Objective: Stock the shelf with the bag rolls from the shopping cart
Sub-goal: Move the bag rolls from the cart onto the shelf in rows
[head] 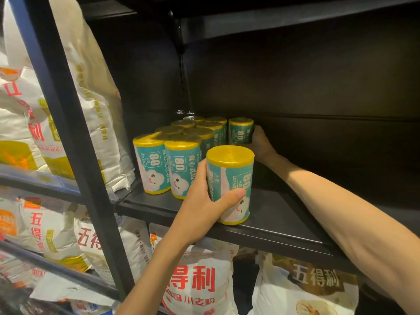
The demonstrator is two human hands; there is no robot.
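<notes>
Several teal-and-yellow bag rolls [179, 142] stand upright in rows at the left end of a black shelf [279, 214]. My left hand [204, 201] grips one more roll [230, 185] standing upright near the shelf's front edge, just right of the front row. Deeper in, my right hand [261, 144] holds another roll [241, 130] from its right side, at the back right of the group. The shopping cart is out of view.
White flour sacks [95, 105] fill the bay to the left behind a black upright post [75, 123]. More sacks [197, 285] lie on the level below. The shelf's right part is bare and dark, with another shelf board [272, 21] overhead.
</notes>
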